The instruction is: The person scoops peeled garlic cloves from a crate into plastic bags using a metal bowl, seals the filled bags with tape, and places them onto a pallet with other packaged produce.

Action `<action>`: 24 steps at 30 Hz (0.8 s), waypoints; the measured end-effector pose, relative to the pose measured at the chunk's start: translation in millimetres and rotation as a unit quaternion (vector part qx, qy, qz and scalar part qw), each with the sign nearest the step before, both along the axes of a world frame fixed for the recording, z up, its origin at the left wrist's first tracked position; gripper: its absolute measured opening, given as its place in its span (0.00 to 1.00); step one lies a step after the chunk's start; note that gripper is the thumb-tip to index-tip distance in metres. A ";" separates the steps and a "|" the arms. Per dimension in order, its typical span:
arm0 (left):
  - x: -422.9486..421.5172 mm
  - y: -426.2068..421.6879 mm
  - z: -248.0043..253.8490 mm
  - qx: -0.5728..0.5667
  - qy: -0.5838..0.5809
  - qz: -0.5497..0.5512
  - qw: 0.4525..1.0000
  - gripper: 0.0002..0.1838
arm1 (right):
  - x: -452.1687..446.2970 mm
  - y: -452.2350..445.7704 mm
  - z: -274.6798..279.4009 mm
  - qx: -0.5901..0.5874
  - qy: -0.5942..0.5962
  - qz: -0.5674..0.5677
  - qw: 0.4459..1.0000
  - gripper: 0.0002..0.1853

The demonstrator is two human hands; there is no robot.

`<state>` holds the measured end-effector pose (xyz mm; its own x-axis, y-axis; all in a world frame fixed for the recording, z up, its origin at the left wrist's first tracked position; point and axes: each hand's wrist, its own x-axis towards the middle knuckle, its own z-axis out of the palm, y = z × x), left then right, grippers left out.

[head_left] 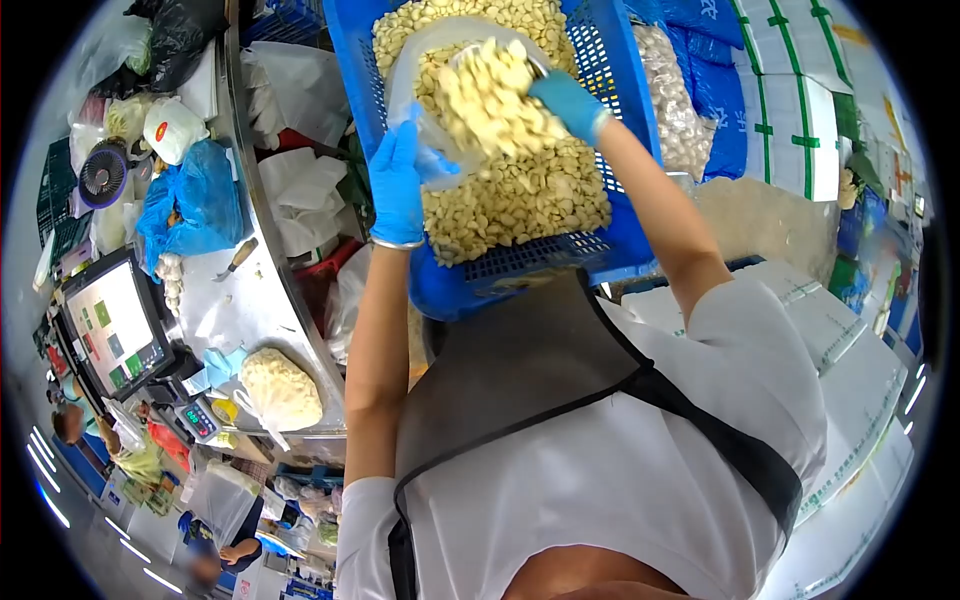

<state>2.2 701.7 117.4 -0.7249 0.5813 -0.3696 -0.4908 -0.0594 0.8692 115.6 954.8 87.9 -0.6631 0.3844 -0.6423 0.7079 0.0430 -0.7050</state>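
Holding filmy bag [404, 82], left fingers [404, 146]; scoop [541, 61], right fingers [550, 93]; smooth curved cloves [505, 205]

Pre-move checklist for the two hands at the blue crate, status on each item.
1. Both hands gloved: ok, left hand and right hand.
2. Left hand on the plastic bag: ok, at its edge.
3. Right hand's grip secure: cannot tell; the glove and cloves mostly hide what it holds.
4. Upper heap of cloves fully inside the bag: cannot tell, blurred.
5. More cloves within reach: ok, plenty in the blue crate.
6. Scale display readable: not ok, digits too small from here.
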 end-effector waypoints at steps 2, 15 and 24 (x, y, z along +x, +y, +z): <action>8.0 10.6 17.9 0.046 -0.020 -0.009 0.999 0.12 | -32.0 -43.4 32.0 0.274 0.104 -0.071 0.954 0.25; 0.2 -4.1 18.3 0.034 -0.046 0.016 0.998 0.23 | 110.0 -57.3 -97.7 0.315 0.006 -0.008 0.949 0.20; 0.1 -5.8 24.9 -0.004 -0.046 0.029 0.999 0.20 | 64.0 -98.4 -137.9 -0.148 -0.162 0.143 0.965 0.15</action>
<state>2.4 695.8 142.3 -0.7200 0.5361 -0.4406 -0.5639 -0.0821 0.8218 179.7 856.4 -50.0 -0.4605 -0.0177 -0.8875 0.8823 0.1003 -0.4598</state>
